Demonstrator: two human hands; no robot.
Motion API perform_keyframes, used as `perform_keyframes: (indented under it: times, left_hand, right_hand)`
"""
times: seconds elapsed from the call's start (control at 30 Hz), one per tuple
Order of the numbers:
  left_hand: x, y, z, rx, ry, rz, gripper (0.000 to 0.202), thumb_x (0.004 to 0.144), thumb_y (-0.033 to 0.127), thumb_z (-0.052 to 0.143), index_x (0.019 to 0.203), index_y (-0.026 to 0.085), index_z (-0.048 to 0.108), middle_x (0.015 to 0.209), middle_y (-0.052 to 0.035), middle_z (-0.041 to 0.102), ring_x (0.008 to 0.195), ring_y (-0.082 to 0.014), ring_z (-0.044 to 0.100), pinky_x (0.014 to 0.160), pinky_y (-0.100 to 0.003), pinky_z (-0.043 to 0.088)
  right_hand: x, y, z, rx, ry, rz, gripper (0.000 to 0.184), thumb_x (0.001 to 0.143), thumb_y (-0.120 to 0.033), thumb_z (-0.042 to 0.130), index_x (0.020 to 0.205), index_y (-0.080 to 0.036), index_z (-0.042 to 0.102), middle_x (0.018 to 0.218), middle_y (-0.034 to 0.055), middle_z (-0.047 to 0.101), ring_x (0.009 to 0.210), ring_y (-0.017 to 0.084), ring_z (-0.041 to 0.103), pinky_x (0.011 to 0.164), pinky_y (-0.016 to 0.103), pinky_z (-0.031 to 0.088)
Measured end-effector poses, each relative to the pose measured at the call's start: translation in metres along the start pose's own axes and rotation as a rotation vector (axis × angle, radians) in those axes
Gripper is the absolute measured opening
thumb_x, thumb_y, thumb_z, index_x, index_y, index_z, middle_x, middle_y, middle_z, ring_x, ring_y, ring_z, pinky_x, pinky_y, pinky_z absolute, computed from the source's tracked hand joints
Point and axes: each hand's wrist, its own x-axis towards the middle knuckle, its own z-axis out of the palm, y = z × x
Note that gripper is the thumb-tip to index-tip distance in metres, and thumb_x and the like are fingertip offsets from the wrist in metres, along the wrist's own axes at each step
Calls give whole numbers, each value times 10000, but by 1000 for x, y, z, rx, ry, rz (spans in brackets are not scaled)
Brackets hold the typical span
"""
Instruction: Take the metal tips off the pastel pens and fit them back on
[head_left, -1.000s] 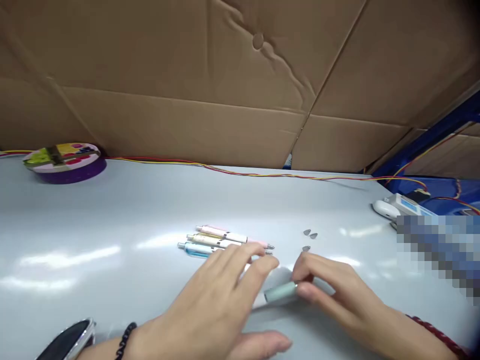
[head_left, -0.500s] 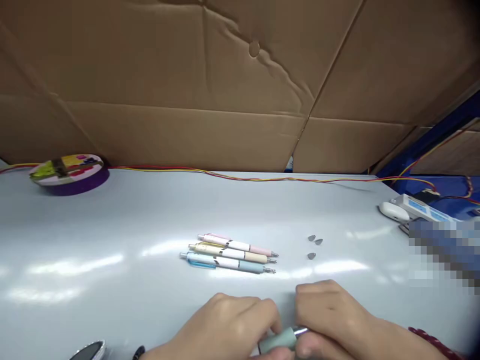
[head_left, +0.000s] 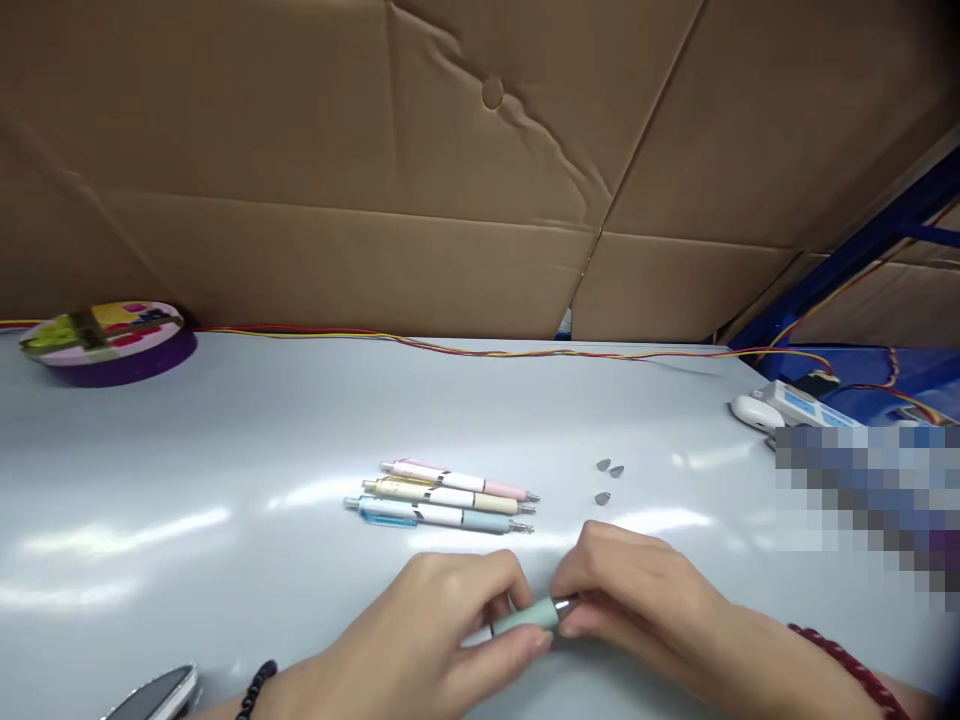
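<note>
Cardboard panel (head_left: 300,120) behind pale tabletop (head_left: 262,420). Lower centre: left hand (head_left: 424,630) half-curled, gripping mint-green pen (head_left: 527,616); right hand (head_left: 645,600) pinched nearly closed at metal tip (head_left: 564,606). Pen's rear hidden by left hand.

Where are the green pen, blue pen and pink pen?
Green pen (head_left: 527,617), head view: on its green grip.
Blue pen (head_left: 442,515), head view: on its white middle.
Pink pen (head_left: 463,482), head view: on its white middle.

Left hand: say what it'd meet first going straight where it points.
Beyond the green pen the left hand holds, likely the right hand at the pen's silver tip; depth is hard to judge.
</note>
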Motion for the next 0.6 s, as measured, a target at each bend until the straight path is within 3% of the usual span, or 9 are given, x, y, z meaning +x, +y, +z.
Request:
perform_keyframes:
  times: [0.07,0.17,0.23,0.3,0.4,0.47,0.53,0.6]
  left_hand:
    - [0,0,-2,-2,5,-11,122,855,270,516,770,185,535,622,62,471,551,-78,380,483,-163,295]
    - [-1,-1,-2,-15,6,16,147,864,281,506,754,185,517,634,61,479,563,-80,393,498,-170,301]
    - [-1,-2,-1,-15,8,26,153,870,292,503,759,188,518,656,61,497,581,-80,408,516,-171,309]
    - [-1,-2,0,-10,8,15,159,880,307,490,775,191,522,669,62,504,591,-80,414,526,-171,312]
    - [-1,-2,-1,-9,-13,2,177,897,312,458,781,192,515,682,60,506,600,-81,423,535,-173,319]
    - [-1,-1,-1,-7,-29,5,179,898,308,455,776,190,512,684,59,507,599,-83,425,538,-175,322]
    - [-1,-1,-2,-4,-36,9,173,897,305,459,779,191,514,688,59,512,598,-84,425,540,-176,322]
    - [-2,0,-2,0,-40,11,171,894,309,468,778,192,515,696,60,519,605,-84,430,548,-176,323]
  right_hand:
    - [-1,1,-1,61,-5,6,122,941,-288,446,905,-195,515,841,24,624,742,111,550,678,206,431]
    - [0,1,-2,76,-25,33,305,897,-475,461,972,-184,516,875,51,616,751,136,550,672,233,437]
    - [1,2,-2,54,-68,63,353,917,-496,394,938,-177,545,786,40,605,683,135,532,617,236,419]
    - [1,3,1,33,-91,90,269,957,-359,374,877,-183,560,734,22,594,650,123,514,597,226,399]
    - [0,5,3,24,-6,59,157,929,-153,399,872,-189,541,768,20,604,690,119,513,637,223,400]
    - [-1,4,2,28,12,32,133,888,-109,423,918,-192,524,837,30,614,748,127,524,678,234,407]
    - [0,3,-1,35,-41,50,119,858,-212,494,972,-185,515,869,43,609,762,142,532,677,246,411]
    - [1,1,-2,39,-89,54,213,870,-358,460,953,-172,526,806,44,599,699,148,522,625,253,399]
